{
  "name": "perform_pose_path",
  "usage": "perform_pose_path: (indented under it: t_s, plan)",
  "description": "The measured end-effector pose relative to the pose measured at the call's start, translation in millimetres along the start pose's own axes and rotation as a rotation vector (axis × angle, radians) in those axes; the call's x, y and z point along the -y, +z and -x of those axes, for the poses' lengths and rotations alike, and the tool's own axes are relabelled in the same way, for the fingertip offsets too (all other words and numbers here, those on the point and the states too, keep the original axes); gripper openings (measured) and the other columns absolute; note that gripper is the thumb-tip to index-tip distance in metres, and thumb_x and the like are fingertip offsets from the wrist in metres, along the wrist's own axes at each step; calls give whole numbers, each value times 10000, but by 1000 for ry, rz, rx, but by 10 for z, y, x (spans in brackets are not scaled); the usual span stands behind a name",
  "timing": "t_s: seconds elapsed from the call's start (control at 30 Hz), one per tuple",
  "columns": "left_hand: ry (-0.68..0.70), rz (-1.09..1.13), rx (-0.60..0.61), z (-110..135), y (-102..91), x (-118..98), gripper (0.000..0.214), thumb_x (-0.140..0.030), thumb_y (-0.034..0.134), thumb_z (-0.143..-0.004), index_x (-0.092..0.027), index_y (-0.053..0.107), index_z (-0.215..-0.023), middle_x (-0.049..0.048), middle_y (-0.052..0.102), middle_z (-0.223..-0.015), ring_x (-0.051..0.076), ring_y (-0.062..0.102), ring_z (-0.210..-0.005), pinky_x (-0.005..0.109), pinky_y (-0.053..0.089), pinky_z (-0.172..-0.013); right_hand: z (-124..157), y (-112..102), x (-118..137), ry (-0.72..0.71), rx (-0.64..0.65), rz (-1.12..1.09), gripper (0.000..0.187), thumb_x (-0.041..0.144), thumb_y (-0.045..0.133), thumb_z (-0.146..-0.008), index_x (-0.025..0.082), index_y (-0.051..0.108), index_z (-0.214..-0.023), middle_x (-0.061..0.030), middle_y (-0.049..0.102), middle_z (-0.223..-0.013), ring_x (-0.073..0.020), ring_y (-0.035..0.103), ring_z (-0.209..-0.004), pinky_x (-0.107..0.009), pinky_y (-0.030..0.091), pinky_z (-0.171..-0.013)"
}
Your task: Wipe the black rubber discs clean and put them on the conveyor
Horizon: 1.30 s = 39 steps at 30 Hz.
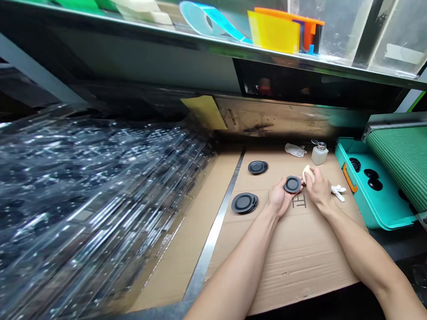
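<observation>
A round black disc [292, 183] with a raised rim rests in my left hand [279, 198], fingers beneath it and thumb at its edge. Just to its right, my right hand [319, 188] pinches a cream-coloured pad [307, 172], sponge or folded cloth, close to the disc's edge. Whether the pad touches the disc I cannot tell. On the cardboard [293, 266] left of my hands lie two small stacks of similar discs, a nearer stack [244, 203] and a farther stack [258, 167].
Behind my hands stand a pump bottle [319, 154] and a crumpled white wipe [295, 150]. White scraps [338, 193] lie at right. A teal bin [353, 191] with black discs sits beside a green conveyor [400, 151]. Clear plastic trays [110, 200] fill the left. A shelf [213, 48] runs overhead.
</observation>
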<state>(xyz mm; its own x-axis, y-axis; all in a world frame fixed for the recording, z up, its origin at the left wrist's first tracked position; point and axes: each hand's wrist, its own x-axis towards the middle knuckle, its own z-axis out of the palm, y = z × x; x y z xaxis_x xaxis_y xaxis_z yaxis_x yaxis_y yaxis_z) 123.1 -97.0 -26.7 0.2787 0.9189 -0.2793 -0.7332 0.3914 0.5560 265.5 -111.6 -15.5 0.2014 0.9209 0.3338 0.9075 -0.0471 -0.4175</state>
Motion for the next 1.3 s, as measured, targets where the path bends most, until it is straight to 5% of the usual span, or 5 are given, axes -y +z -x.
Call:
perform_pose_path:
  t_s: [0.23,0.37,0.53,0.7,1.3]
  plan:
    - [-81,220,68,106,-36,-256,395,-298,349,-995,-117,642,-1188,229,671,-1294,335,680,-1142,473,603,-821,82,-78,-106,-122,153,-8,321,394,438,-1040,219,640,-1218,-82,744,-1111,-245,668,-1017,-314,441,-854]
    - [-90,240,85,132,-27,-296,396,-201,398,-952,-135,620,-1274,209,664,-1318,315,679,-1145,430,598,-806,59,-179,-106,-247,75,129,317,298,429,-1016,208,674,-1196,-106,692,-1169,-265,585,-1104,-351,418,-927]
    - [-131,236,62,137,7,-311,303,-262,441,-1011,-125,660,-1169,212,671,-1293,309,675,-1162,390,613,-818,8,-442,-205,-117,20,430,333,248,517,-923,186,668,-1214,-191,653,-1179,-356,540,-1113,-444,411,-883]
    - [-159,290,54,112,-6,-319,419,-425,440,-1047,-71,665,-1033,245,681,-1228,265,704,-1081,244,616,-709,-46,-550,-317,-18,265,510,247,176,501,-935,161,695,-1087,-196,699,-1053,-337,656,-970,-417,416,-814]
    - [-150,38,105,37,-56,-179,522,-601,486,-992,-144,625,-1203,190,731,-1059,220,731,-775,265,546,-568,-87,-292,-290,-118,85,-228,242,320,426,-959,202,609,-1066,-61,706,-924,-211,631,-798,-290,410,-693]
